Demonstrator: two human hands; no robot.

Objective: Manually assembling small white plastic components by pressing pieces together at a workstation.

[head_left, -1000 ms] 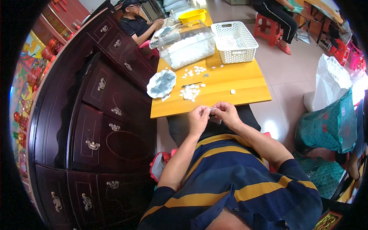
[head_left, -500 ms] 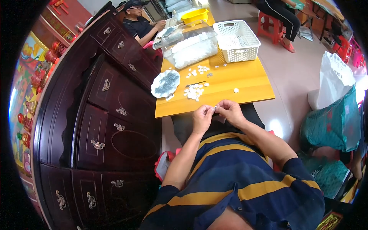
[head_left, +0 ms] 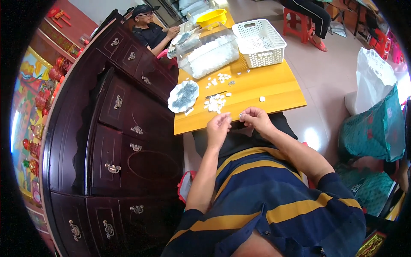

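Just off the near edge of the wooden table [head_left: 282, 88], my left hand [head_left: 218, 128] is closed in a pinch; what its fingertips hold, if anything, is too small to name. My right hand [head_left: 257, 121] pinches a small white piece [head_left: 241, 115] between thumb and forefinger. A gap separates the two hands. Beyond my left hand lies a pile of small white pieces [head_left: 215, 103], with a thin dark tool [head_left: 217, 94] beside it. One white piece [head_left: 262, 99] lies alone to the right. A scalloped white dish [head_left: 172, 104] at the left holds many small greyish bits [head_left: 186, 95].
A clear plastic bin [head_left: 183, 64] of white pieces and a white perforated basket [head_left: 266, 58] stand farther back, before a yellow basin [head_left: 212, 17]. Another person [head_left: 150, 32] sits at the far left. Dark drawers [head_left: 141, 103] line the left; green bags [head_left: 370, 128] stand right.
My hands have parted; the left has drawn away leftward from the right. The small white piece stays in my right fingers. The whole view has shifted slightly.
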